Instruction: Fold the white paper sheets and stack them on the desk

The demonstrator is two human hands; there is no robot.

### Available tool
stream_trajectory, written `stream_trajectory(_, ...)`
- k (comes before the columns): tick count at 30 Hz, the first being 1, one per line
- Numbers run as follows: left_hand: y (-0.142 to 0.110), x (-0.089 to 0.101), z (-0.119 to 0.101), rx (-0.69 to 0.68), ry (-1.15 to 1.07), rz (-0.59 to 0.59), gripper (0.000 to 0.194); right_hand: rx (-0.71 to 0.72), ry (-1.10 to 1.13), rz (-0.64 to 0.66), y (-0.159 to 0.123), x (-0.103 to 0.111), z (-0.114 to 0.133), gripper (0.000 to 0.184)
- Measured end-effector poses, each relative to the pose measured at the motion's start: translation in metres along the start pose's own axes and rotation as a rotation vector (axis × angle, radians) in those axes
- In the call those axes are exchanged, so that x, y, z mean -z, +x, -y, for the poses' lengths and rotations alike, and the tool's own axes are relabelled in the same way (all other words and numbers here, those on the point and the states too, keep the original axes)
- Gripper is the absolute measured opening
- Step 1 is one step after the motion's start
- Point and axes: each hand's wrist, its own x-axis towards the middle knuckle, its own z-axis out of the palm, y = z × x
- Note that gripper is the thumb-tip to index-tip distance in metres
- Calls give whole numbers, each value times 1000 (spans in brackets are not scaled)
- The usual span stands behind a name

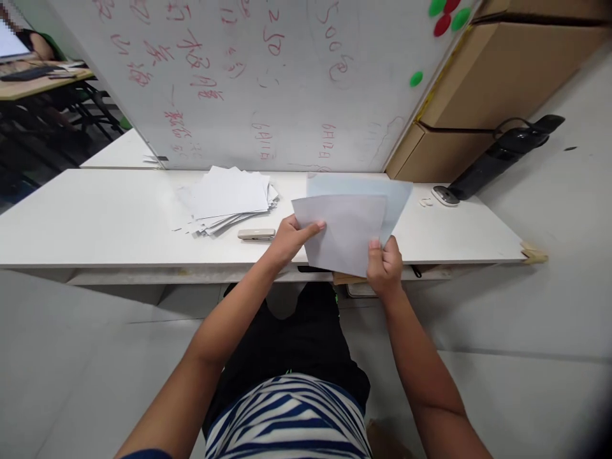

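Both my hands hold white paper sheets [342,226] up in front of me, over the desk's front edge. My left hand [291,239] pinches their left side, thumb on the near face. At the lower right corner my right hand [384,262] grips them, thumb also in front. Behind them shows a pale bluish sheet [399,194]; whether it is held too or lies on the desk I cannot tell. Left of my left hand lies a beige stapler [256,234]. Beyond it is an uneven stack of white papers [232,193].
A whiteboard [287,95] with red writing and magnets stands behind the white desk [109,217]. At the right are cardboard boxes [511,76], a black bottle [497,162] and a computer mouse [445,196]. A person [42,48] sits at another table at far left.
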Motion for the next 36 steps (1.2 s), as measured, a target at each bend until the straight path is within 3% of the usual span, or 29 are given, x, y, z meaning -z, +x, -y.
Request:
stream_trajectory(2, -2, 6, -15, -122, -20, -90, 42, 66, -24, -5, 14, -11, 11, 33)
stream_trajectory(5, -3, 13, -28, -200, 30, -147, 39, 149, -13, -27, 28, -25, 18, 33)
stream_trajectory(7, -1, 19, -25, -202, 109, -198, 37, 146, 17, -5, 35, -36, 15, 32)
stream_trajectory(11, 10, 29, -5, -206, 323, -315, 29, 4, 100, 134, 44, -53, -2, 36)
stream_trajectory(14, 15, 33, 5, -238, 383, -267, 29, -88, 159, 163, 47, -56, -13, 39)
stream_trajectory(19, 18, 35, 14, -216, 290, -171, 41, -179, 220, 179, 46, -53, -19, 40)
stream_trajectory(26, 20, 27, 5, -279, 345, -246, 26, -74, 268, 71, 50, -47, -5, 43)
stream_trajectory(31, 22, 26, 9, -284, 388, -318, 30, -142, 407, 53, 49, -64, -14, 43)
stream_trajectory(36, 22, 30, 24, -234, 90, -224, 36, -124, 432, 105, 46, -72, -21, 36)
